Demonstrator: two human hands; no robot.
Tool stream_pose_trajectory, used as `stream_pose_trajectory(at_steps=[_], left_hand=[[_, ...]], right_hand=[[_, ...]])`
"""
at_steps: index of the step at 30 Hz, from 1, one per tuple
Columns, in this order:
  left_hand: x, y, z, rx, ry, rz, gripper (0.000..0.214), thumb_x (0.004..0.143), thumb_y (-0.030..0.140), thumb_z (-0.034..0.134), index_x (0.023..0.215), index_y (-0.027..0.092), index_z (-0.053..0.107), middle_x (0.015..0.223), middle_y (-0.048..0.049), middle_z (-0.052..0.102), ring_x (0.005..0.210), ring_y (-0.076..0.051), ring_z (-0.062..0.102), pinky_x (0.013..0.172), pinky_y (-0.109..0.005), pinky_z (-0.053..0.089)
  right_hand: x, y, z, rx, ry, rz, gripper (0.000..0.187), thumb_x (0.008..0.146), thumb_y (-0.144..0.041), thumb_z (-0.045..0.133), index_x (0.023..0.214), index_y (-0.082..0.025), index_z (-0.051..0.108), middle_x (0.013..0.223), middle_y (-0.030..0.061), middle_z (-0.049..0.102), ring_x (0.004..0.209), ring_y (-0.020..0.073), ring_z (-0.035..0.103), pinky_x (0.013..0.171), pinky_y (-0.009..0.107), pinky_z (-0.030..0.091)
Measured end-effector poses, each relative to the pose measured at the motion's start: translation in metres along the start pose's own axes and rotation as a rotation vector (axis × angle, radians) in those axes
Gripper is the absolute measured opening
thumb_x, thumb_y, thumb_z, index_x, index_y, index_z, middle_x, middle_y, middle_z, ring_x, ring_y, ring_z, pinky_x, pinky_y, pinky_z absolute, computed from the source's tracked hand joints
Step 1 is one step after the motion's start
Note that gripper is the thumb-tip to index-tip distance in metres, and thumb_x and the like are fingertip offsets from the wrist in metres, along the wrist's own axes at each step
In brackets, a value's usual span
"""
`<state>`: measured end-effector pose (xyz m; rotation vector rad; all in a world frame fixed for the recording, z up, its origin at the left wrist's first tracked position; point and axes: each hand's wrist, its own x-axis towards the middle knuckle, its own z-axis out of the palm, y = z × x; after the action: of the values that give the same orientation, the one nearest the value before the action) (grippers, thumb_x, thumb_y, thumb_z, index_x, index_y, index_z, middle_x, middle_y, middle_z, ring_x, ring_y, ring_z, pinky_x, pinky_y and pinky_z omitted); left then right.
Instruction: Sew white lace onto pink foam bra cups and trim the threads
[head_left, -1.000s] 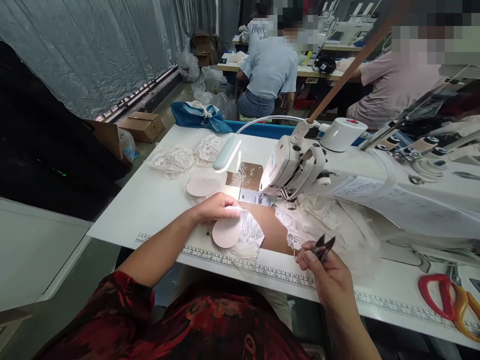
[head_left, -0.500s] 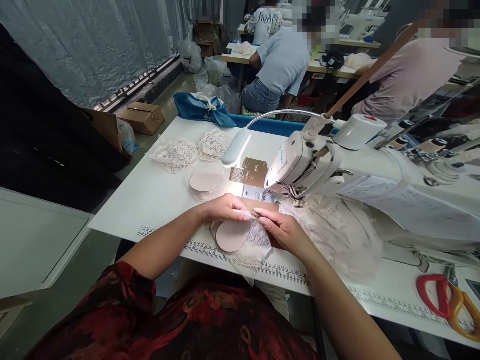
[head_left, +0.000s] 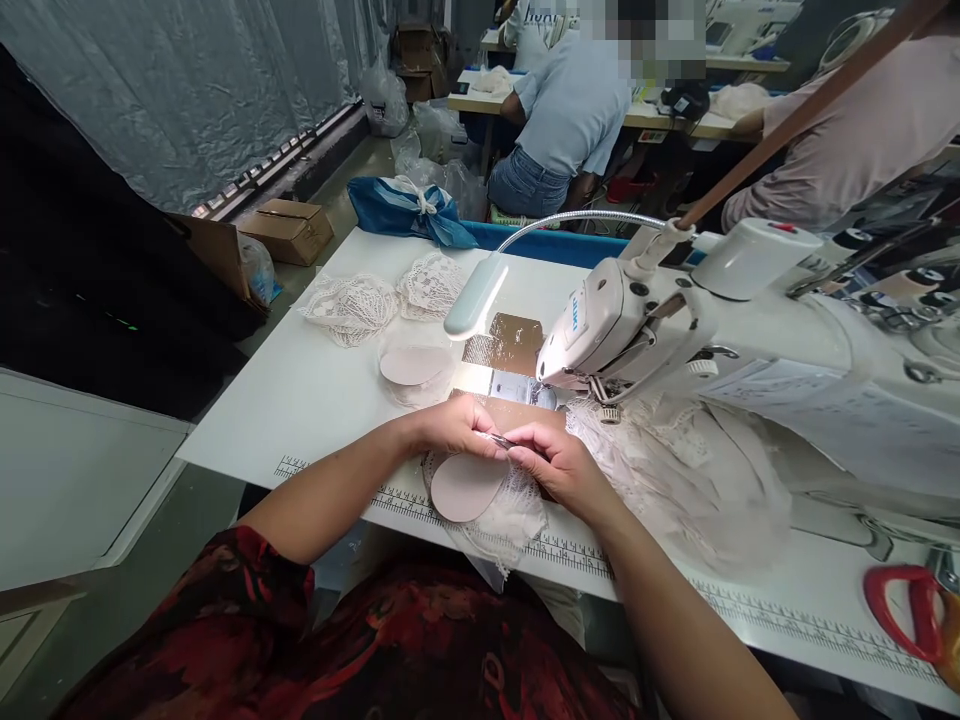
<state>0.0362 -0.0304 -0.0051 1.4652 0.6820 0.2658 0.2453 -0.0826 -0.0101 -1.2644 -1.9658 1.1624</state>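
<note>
Near the table's front edge, my left hand (head_left: 459, 428) pinches the upper edge of a lace piece (head_left: 521, 505) with a pale oval cup pad (head_left: 469, 487) on it. My right hand (head_left: 559, 462) meets it fingertip to fingertip. Between the right thumb and fingers is a small slim metal tool (head_left: 501, 440), tweezers or thread snips by its look; its tip lies at the left fingertips. The lace hangs partly over the table edge. Where exactly the tool touches the fabric is hidden by my fingers.
A white sewing machine (head_left: 600, 325) stands right of my hands, under a lit lamp (head_left: 476, 297). Pale lace fabric (head_left: 675, 470) is heaped beside it. Lace cups (head_left: 351, 308) and another pad (head_left: 412, 365) lie left. Red-handled scissors (head_left: 900, 610) rest at right. Co-workers sit beyond.
My right hand has shifted slightly left and closed up against my left fingertips. The metal tool lies flatter between them. The view has turned a little to the left.
</note>
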Motion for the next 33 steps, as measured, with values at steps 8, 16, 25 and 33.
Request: stream_pose_trajectory(at_steps=[8, 16, 25, 33], left_hand=[[0.000, 0.002, 0.002, -0.003, 0.016, -0.023, 0.042, 0.070, 0.049, 0.072, 0.060, 0.010, 0.059, 0.055, 0.0044, 0.034, 0.051, -0.006, 0.028, 0.047, -0.022, 0.019], [0.001, 0.005, 0.003, 0.020, 0.002, 0.000, 0.045, 0.070, 0.047, 0.072, 0.052, 0.012, 0.050, 0.053, 0.0048, 0.030, 0.051, -0.005, 0.025, 0.046, -0.023, 0.016], [0.003, -0.002, 0.003, 0.032, 0.041, 0.019, 0.034, 0.073, 0.043, 0.071, 0.068, 0.010, 0.066, 0.057, 0.0021, 0.048, 0.055, -0.008, 0.041, 0.050, -0.020, 0.029], [-0.011, 0.001, -0.021, 0.241, -0.054, -0.011, 0.034, 0.072, 0.023, 0.069, 0.105, 0.014, 0.067, 0.078, -0.0013, 0.061, 0.066, -0.010, 0.053, 0.056, -0.019, 0.039]], right_hand=[[-0.003, 0.006, -0.003, 0.075, 0.036, 0.058, 0.027, 0.086, -0.044, 0.056, 0.093, -0.020, 0.067, 0.085, 0.0037, 0.069, 0.075, 0.0171, 0.061, 0.069, 0.030, 0.048], [-0.001, 0.004, -0.001, 0.019, 0.016, 0.033, 0.026, 0.086, -0.043, 0.055, 0.092, -0.021, 0.067, 0.081, 0.0024, 0.067, 0.069, 0.0153, 0.058, 0.063, 0.028, 0.046], [0.001, 0.009, 0.005, 0.253, 0.037, 0.132, 0.039, 0.078, -0.045, 0.065, 0.110, -0.022, 0.061, 0.086, 0.0017, 0.066, 0.076, 0.0172, 0.062, 0.068, 0.029, 0.050], [-0.002, 0.010, -0.002, 0.166, 0.041, 0.206, 0.022, 0.079, -0.039, 0.059, 0.082, -0.018, 0.066, 0.077, 0.0017, 0.066, 0.069, 0.0168, 0.058, 0.060, 0.027, 0.045]])
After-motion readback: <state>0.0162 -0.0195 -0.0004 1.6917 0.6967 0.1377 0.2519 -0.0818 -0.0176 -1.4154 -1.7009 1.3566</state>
